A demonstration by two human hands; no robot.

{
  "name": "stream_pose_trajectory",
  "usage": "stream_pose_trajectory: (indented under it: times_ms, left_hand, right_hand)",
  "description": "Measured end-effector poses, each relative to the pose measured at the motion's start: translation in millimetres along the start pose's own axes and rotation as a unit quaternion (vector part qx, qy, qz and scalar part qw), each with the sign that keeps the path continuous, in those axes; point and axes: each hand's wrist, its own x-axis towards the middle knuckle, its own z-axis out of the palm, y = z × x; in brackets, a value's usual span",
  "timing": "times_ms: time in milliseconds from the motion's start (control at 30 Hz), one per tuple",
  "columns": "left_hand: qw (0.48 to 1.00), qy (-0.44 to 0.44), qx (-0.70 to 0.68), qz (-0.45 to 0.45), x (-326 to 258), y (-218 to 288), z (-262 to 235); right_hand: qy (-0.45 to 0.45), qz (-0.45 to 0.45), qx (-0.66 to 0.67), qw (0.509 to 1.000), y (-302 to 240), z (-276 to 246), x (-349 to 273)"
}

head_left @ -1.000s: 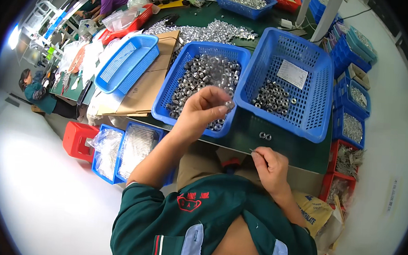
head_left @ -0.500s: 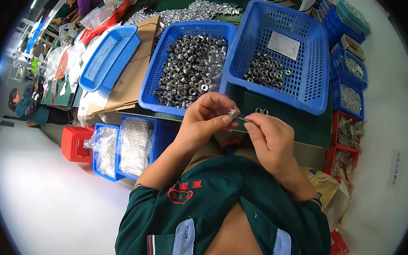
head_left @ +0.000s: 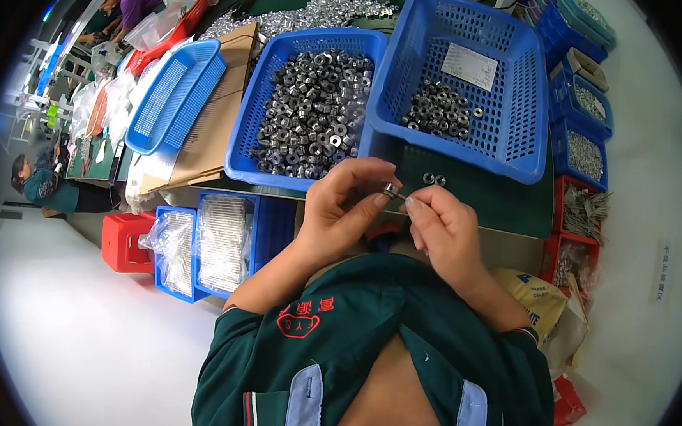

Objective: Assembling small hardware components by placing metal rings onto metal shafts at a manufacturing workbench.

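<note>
Head view. Left hand (head_left: 340, 209) pinches a small metal ring (head_left: 390, 189) betw. thumb and fingertips; right hand (head_left: 443, 229), fingers closed, holds what looks like a thin pin against it, too small to tell for sure. Both hands meet just above the near edge of the green worktop (head_left: 482, 198), in front of the chest. Behind left hand: blue basket (head_left: 253, 122) heaped w/ grey metal rings. Beside it, to the right: larger blue basket (head_left: 520, 91), few rings and a white paper slip inside. Two loose rings (head_left: 434, 179) lie on the worktop just beyond the hands.
</note>
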Motion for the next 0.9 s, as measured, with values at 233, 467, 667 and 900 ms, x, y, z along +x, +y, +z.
stream_pose_trajectory:
  times_ms: [233,467,667,900]
  left_hand:
    - [0.983,-0.028,0.169,0.073,4,5,-5]
    - [0.995,-0.044,0.089,-0.013,-2,6,-3]
    - [0.997,-0.017,-0.009,-0.075,-1,5,-1]
    - [0.992,0.022,-0.024,-0.120,0,8,2]
  right_hand:
    - [-0.197,0.361,0.509,0.757,13,-16,5]
    - [0.021,-0.194,-0.148,0.969,18,-2,1]
    - [0.028,-0.317,-0.282,0.905,22,-9,5]
    - [0.046,-0.270,-0.225,0.935,23,-7,-2]
